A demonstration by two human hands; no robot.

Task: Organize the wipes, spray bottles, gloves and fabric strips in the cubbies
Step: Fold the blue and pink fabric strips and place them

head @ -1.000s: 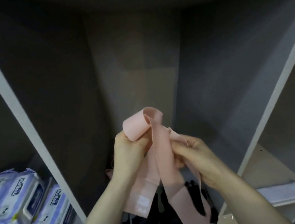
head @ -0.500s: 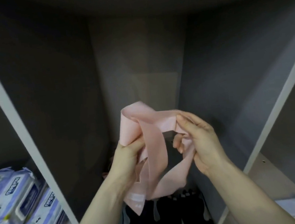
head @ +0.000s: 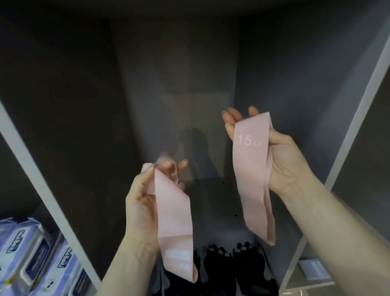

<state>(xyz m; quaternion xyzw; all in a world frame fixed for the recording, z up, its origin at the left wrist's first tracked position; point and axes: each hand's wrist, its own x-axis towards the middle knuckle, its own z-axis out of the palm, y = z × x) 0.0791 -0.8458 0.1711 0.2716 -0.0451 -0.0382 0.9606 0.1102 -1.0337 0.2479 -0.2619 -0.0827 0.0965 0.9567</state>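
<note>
Two pink fabric strips hang in front of the middle cubby. My left hand (head: 146,203) pinches the top of one pink strip (head: 174,229), which dangles down to the black gloves. My right hand (head: 281,161) holds the other pink strip (head: 254,180), printed "15 LB", a bit higher and to the right. The strips are apart and do not touch. Several black gloves (head: 217,278) lie in a row on the floor of the middle cubby. Purple-and-white wipe packs (head: 24,267) are stacked in the left cubby.
Grey divider panels (head: 32,172) wall the middle cubby on both sides. The right cubby (head: 376,174) holds a small grey flat item (head: 313,269) at its front edge. The upper part of the middle cubby is open space behind my hands.
The pink fabric was bunched together between both hands. Now it is separated into two strips, with my right hand raised and moved right, and my left hand holding its own strip.
</note>
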